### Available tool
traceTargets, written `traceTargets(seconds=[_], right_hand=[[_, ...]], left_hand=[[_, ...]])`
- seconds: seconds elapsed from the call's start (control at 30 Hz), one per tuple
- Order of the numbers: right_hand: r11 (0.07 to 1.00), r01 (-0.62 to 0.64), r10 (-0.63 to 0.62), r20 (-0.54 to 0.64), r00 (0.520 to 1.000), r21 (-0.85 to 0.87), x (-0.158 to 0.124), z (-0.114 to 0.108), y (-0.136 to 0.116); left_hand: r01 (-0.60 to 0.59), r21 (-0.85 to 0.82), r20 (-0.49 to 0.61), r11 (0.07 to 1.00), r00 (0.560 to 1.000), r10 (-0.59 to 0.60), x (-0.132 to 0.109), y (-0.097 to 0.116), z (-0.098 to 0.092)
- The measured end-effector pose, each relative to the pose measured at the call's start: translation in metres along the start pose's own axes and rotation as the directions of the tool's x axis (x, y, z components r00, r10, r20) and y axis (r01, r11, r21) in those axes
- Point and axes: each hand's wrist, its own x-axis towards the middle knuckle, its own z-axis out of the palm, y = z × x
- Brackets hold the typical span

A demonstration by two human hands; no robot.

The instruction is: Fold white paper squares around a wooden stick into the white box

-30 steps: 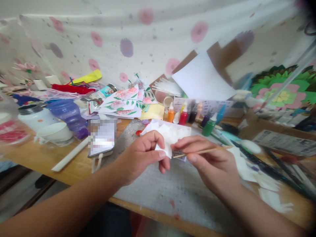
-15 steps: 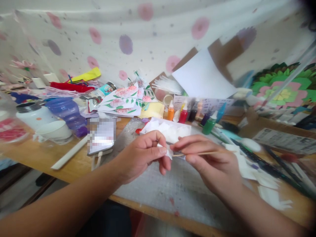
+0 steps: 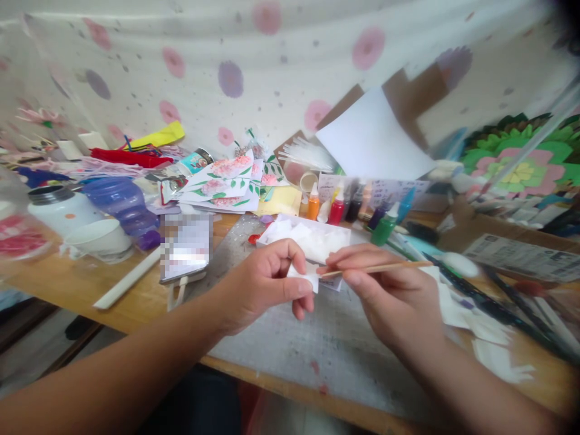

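Left hand [image 3: 272, 281]: pinching a small white piece [image 3: 310, 279] above the grey mat [image 3: 290, 353]; right hand [image 3: 394, 296]: grasping a thin wooden stick [image 3: 410, 265], tip at the piece; white box [image 3: 341, 232]: just beyond both.

a mat [image 3: 281, 356] lies on the table [image 3: 67, 290], a tray [image 3: 342, 229] behind the left hand [image 3: 274, 278] and right hand [image 3: 392, 290]. bottles [image 3: 336, 211] stand behind the tray, a cardboard box [image 3: 460, 238] to their right. left of the tray lies a phone [image 3: 186, 248], farther left a cup [image 3: 100, 241].

Soft, even light, smeared edges
Glare whitens the phone [image 3: 186, 252]; the cardboard box [image 3: 502, 231] blurs at right, and the upper right corner falls dark.
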Motion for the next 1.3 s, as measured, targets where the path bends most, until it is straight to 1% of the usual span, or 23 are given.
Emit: traceTargets(seconds=[0.17,0.33,0.43,0.53,0.67,0.8,0.97,1.07,1.3], right_hand=[[0.999,-0.012,0.012,-0.001,1.000,0.046,-0.003,0.001,0.003],[0.997,-0.042,0.042,0.005,0.999,0.059,-0.004,0.001,0.005],[0.998,-0.029,0.028,0.035,0.999,0.052,-0.003,0.001,0.003],[0.998,-0.026,0.021,0.076,0.997,0.061,-0.002,0.000,0.000],[0.997,-0.032,0.028,0.064,0.998,0.067,-0.001,0.000,-0.002],[1.000,-0.012,0.011,0.070,0.997,0.015,0.000,0.001,-0.004],[0.999,0.011,-0.007,0.099,0.995,-0.044,0.001,0.001,-0.006],[0.999,0.026,-0.021,0.110,0.994,-0.047,0.001,0.001,-0.007],[0.996,0.052,-0.046,0.084,0.995,-0.069,0.001,0.002,-0.005]], left_hand=[[-0.030,0.098,-0.024,0.995,0.999,0.032,0.001,0.000,-0.001],[-0.055,0.262,-0.152,0.963,0.984,0.097,0.002,0.001,-0.001],[-0.053,0.328,-0.167,0.943,0.980,0.113,0.002,0.002,-0.001],[-0.064,0.300,-0.141,0.952,0.984,0.111,0.001,0.002,-0.002],[-0.073,0.250,-0.107,0.965,0.989,0.103,0.001,0.003,-0.003],[-0.089,0.246,-0.081,0.965,0.990,0.112,0.002,0.003,-0.003],[-0.076,0.267,-0.107,0.961,0.988,0.108,0.002,0.004,-0.001],[-0.082,0.239,-0.106,0.967,0.988,0.110,0.002,0.005,0.001],[-0.128,0.227,-0.095,0.965,0.984,0.153,0.001,0.006,0.005]])
